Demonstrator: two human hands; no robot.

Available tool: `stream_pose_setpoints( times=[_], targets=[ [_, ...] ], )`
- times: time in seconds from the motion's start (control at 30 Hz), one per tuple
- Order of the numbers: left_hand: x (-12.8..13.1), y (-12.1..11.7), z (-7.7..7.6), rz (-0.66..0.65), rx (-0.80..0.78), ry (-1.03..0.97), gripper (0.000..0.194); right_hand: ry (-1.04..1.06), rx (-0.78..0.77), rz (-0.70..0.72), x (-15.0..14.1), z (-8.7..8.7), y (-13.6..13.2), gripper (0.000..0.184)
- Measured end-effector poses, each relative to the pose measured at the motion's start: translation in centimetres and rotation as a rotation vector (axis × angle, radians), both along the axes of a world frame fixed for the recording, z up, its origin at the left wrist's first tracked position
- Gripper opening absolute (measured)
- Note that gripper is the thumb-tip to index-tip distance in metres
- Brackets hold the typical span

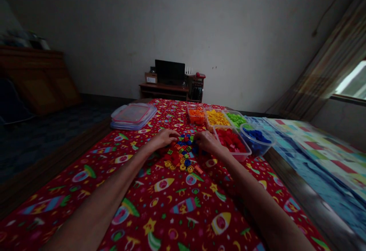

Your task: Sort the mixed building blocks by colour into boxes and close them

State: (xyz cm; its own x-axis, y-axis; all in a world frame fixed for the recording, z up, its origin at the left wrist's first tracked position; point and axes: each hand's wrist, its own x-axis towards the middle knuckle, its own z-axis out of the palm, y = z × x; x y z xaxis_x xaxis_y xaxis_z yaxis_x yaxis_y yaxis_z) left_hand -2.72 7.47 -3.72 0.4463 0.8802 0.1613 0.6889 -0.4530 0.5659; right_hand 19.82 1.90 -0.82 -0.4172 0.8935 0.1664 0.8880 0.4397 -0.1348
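My left hand, part-curled, is at the left edge of a loose pile of small multicoloured plastic pieces, my right hand, curled inward, at its right; whether either grips one I cannot tell. Far left lie stacked translucent plastic lids; right, clear plastic tubs of colour-sorted pieces stand near my right hand. The pile runs roughly near to far, pieces pointing variously

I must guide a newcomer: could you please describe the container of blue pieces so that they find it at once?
On the red rocket-print tablecloth, look right of the right hand. The container of blue pieces stands just right of the container of red pieces. Its rounded rim and blue contents set it apart from its neighbours.
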Motion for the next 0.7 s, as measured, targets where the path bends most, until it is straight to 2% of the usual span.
stream_pose_setpoints(
  times=[0.2, 0.37, 0.47, 0.57, 0.7],
  targets=[
    [-0.7, 0.4, -0.3, -0.08, -0.203, -0.21, 0.049, 0.013, -0.022, 0.014, 0.6, 0.0, 0.4, 0.028],
    [-0.9, 0.3, 0.1, -0.096, -0.244, -0.292, 0.05, 0.044, 0.039, -0.02, 0.3, 0.3, -0.1, 0.029],
    [-0.8, 0.2, 0.3, -0.067, -0.25, -0.311, 0.049, 0.085, 0.087, 0.059, -1.3, -0.1, 0.1, 0.031],
    [-1.1, 0.0, 0.5, 0.0, -0.236, -0.32, 0.047, 0.038, 0.059, 0.148, -3.1, -1.1, 0.9, 0.028],
    [-2.0, -0.3, 1.3, 0.081, -0.195, -0.287, 0.048, 0.019, 0.058, 0.146, -3.9, -2.4, 1.5, 0.024]
  ],
)
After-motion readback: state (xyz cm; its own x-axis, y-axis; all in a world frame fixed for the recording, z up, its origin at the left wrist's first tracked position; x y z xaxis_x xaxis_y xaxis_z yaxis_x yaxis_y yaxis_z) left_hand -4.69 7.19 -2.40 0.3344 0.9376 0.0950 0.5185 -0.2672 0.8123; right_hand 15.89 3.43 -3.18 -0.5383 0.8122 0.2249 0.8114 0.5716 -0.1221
